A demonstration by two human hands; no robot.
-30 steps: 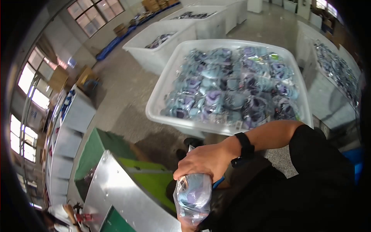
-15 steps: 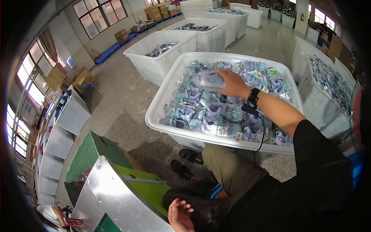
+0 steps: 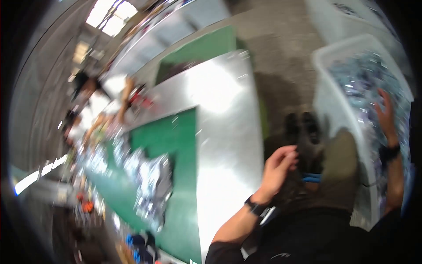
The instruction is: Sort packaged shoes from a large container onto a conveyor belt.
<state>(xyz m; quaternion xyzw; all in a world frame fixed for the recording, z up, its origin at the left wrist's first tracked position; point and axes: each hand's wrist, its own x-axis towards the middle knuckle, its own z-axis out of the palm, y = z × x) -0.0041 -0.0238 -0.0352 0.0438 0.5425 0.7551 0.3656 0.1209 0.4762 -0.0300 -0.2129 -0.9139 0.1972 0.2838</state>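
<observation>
Left hand [image 3: 278, 169] beside metal table border [image 3: 226, 145], shiny bags [image 3: 151, 185] beyond

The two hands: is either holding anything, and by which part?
Nothing seems held, though the view is blurred: the left hand curls loosely with nothing visible in it; the right hand is spread open over the white bin.

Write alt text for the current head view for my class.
A person's right hand is over a white bin of bluish items; the left hand is near the metal border of a green work surface. Image blurred.
</observation>
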